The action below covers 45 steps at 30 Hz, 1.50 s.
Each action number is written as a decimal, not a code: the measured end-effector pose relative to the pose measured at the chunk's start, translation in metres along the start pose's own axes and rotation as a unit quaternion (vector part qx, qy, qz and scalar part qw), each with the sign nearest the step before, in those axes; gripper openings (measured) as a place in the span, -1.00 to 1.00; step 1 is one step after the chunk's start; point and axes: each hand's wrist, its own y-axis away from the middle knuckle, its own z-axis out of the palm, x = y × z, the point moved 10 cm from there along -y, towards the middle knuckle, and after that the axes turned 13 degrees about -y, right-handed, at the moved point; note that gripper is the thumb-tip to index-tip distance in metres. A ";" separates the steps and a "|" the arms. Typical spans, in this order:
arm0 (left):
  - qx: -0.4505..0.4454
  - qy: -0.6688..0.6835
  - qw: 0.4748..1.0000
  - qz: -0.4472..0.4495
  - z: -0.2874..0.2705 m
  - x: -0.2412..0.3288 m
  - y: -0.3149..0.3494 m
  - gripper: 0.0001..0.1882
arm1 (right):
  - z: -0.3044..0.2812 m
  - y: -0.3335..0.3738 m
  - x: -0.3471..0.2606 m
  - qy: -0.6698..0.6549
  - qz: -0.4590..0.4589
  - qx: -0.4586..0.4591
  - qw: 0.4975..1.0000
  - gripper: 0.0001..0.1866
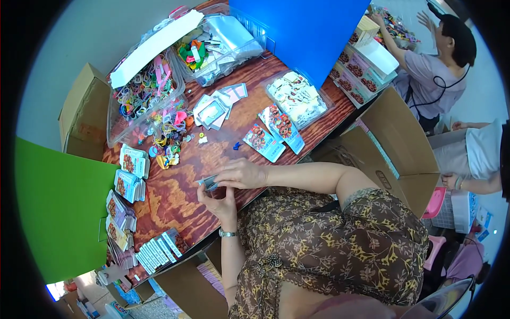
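Over the near side of the wooden table, my left hand (219, 204) and my right hand (240, 173) meet at a small, thin greyish packet (209, 182). My left thumb and fingers pinch it from below, while my right fingers close on its upper side. What lies inside the packet cannot be made out. A watch sits on my left wrist. Beyond my hands lie a small dark-blue piece (237, 145) and a small yellow piece (202, 138). To the right of these, a few printed blue-and-red packets (264, 143) lie flat on the table.
A clear bin (118, 125) of colourful hair ties and a clear tub (217, 75) stand at the back. A tray of small cards (295, 100) sits right. Stacked card packs (127, 186) line the left edge. Cardboard boxes (401, 143) flank the table; other people stand at right.
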 end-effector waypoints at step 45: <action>0.015 -0.116 0.993 -0.019 -0.010 -0.003 0.004 0.10 | 0.026 -0.020 0.052 -0.232 0.373 -0.113 0.891 -0.79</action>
